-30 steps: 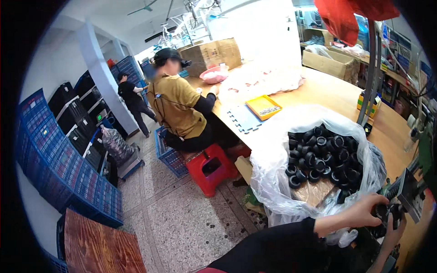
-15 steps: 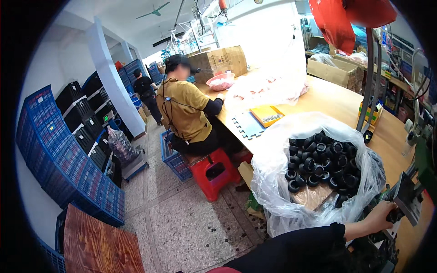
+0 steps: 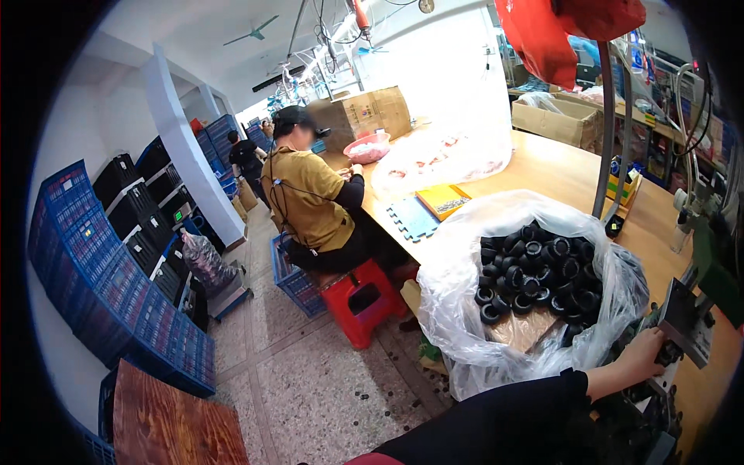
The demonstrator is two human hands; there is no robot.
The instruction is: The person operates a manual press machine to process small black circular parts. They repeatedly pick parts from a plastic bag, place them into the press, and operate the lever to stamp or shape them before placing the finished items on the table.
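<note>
My left hand (image 3: 640,353), in a black sleeve, reaches in from the lower edge toward the right. Its fingers are closed on a small black part (image 3: 668,353) under the grey metal plate of a bench machine (image 3: 686,322). Just left of the hand stands a large clear plastic bag (image 3: 465,310) holding several black ring-shaped parts (image 3: 535,267) on brown cardboard. My right hand is out of view.
A person in a mustard shirt (image 3: 306,198) sits on a red stool (image 3: 358,298) at the long wooden table (image 3: 558,174). On it lie a yellow tray (image 3: 443,199), a blue mat, cardboard boxes and a pink bowl. Blue crates (image 3: 101,287) line the left wall. Another person stands far back.
The view has swung slightly left and down. My left hand has dropped toward the lower right and now sits against the machine's grey plate.
</note>
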